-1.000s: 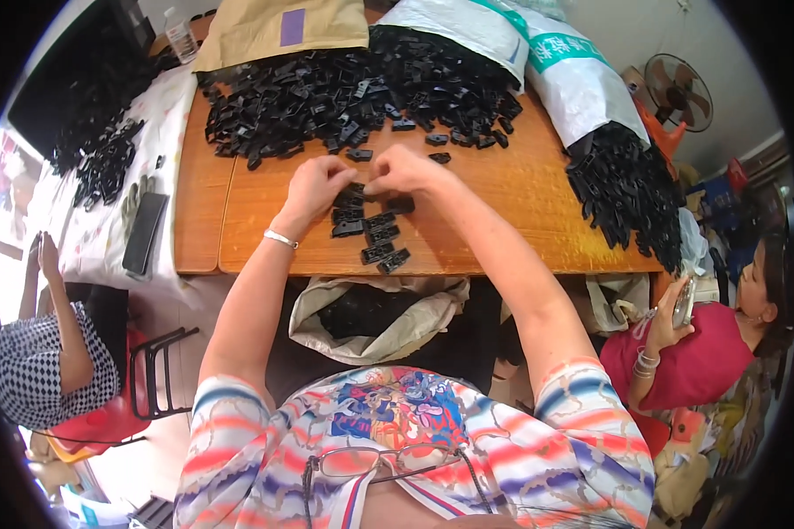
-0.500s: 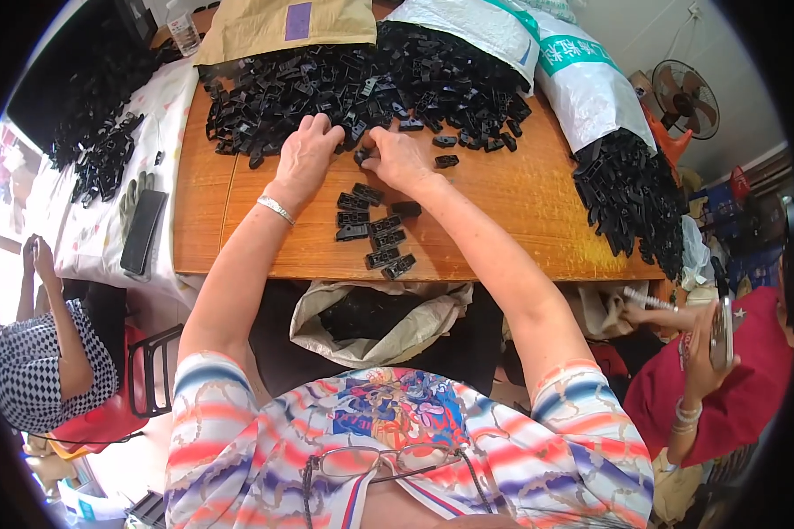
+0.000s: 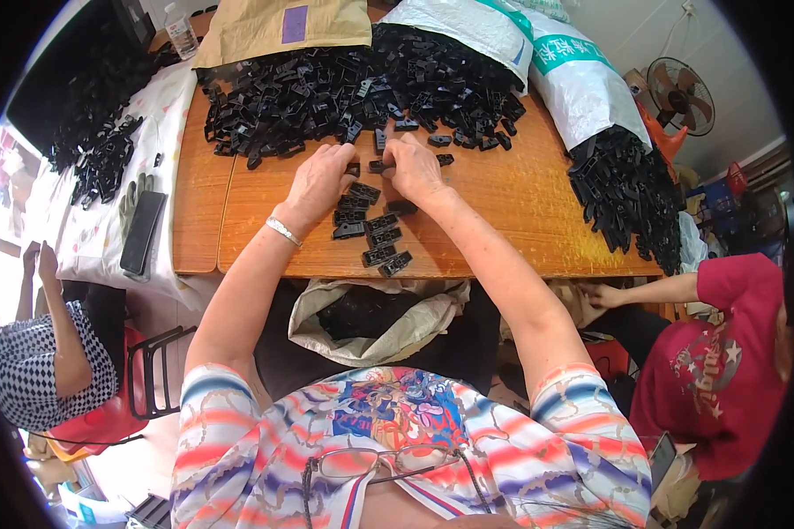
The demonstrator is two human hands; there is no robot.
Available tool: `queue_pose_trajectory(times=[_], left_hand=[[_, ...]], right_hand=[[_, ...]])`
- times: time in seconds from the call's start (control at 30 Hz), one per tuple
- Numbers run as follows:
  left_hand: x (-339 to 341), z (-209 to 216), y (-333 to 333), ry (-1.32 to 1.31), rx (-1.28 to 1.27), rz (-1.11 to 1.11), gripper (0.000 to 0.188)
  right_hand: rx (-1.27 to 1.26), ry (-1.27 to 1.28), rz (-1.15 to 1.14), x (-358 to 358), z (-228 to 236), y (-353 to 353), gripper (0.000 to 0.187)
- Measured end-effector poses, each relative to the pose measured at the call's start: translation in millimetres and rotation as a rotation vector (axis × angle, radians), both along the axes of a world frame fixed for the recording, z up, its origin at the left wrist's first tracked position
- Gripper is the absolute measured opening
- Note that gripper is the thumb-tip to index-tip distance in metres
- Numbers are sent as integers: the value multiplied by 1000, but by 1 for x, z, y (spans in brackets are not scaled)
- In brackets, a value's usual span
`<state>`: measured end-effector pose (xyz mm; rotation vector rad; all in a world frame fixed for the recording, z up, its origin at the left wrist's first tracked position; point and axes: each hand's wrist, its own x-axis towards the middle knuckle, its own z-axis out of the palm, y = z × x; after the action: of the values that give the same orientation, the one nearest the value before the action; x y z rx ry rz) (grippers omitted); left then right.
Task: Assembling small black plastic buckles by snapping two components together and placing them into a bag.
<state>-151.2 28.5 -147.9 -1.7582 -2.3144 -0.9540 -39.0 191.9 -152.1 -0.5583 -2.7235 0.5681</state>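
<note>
- Each small black piece looks light, and I judge it to be hard plastic, stiff, which should not bend under a normal pinch; the surface has some shine, so it may slip a little if you hold only by a corner
- Take it preferably across the two long sides, near the middle, with thumb and forefinger; the ends look less even, and thin parts there, if any, could break
- The left grip point(image 3: 318, 182), in the upper middle of the frame, has its fingers bent and close together; a black piece point(image 3: 353, 167) is at the fingertips, but whether it is pinched firmly or only touched is not clear to see
- The right grip point(image 3: 416, 171), just to the right of it, is curled with small spread; another black piece point(image 3: 377, 166) is at its fingertips, and here also the hold is partly hidden from you
- Below your hands, at the centre of the frame, a left row point(image 3: 350, 214) and a right row point(image 3: 383, 239) of similar pieces lie near together on the tabletop point(image 3: 512, 207)
- The large pile point(image 3: 282, 101) of loose pieces fills the upper middle, in front of the brown bag point(image 3: 238, 35) and the white bag point(image 3: 459, 26)
</note>
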Motion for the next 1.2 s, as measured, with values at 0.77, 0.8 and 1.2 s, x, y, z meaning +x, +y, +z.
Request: queue_pose_trajectory(times=[0.77, 0.8, 1.2], left_hand=[[-15, -18, -13, -156, -32, 154, 24], [-16, -16, -13, -166, -51, 151, 23], [-20, -3, -1, -463, -249, 226, 26]], right_hand=[[-14, 92, 332, -32, 5, -15, 23], [2, 61, 340, -33, 6, -13, 25], [-691, -445, -40, -40, 23, -4, 37]])
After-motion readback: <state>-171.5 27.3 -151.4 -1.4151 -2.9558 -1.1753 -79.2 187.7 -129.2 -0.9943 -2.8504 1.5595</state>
